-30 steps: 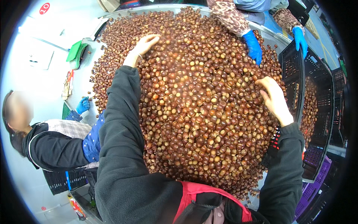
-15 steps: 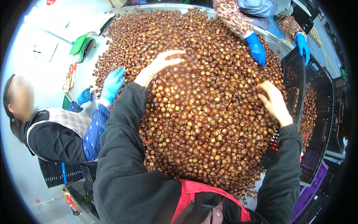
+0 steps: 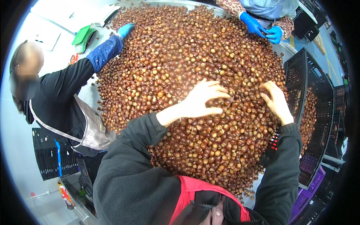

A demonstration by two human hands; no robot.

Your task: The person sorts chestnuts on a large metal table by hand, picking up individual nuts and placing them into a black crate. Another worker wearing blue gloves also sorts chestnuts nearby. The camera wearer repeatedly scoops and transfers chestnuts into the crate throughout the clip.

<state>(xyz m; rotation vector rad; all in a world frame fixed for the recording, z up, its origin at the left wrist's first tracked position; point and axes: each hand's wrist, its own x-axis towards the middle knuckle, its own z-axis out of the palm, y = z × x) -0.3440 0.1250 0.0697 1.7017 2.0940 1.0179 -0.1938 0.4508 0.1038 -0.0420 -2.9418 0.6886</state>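
A broad heap of glossy brown chestnuts [image 3: 210,138] spreads in front of me. Over its middle is my left hand [image 3: 206,98], palm down, its fingers spread and thumb apart; I see nothing in its grip. My right hand [image 3: 275,99] rests at the heap's right side, beside a black crate. Its fingers are bent and parted from the thumb, close to the nuts, and no chestnut shows between them.
On the right stand black slotted crates [image 3: 320,90], one with chestnuts inside, above a purple crate [image 3: 308,195]. A co-worker's blue glove [image 3: 125,30] reaches the heap's far left; another co-worker's blue gloves [image 3: 273,34] meet at the far right. A green scoop [image 3: 82,38] lies at the left.
My left hand has come right and nearer over the heap; my right hand has hardly moved. The left co-worker reaches farther out, and the far co-worker's gloves have come together.
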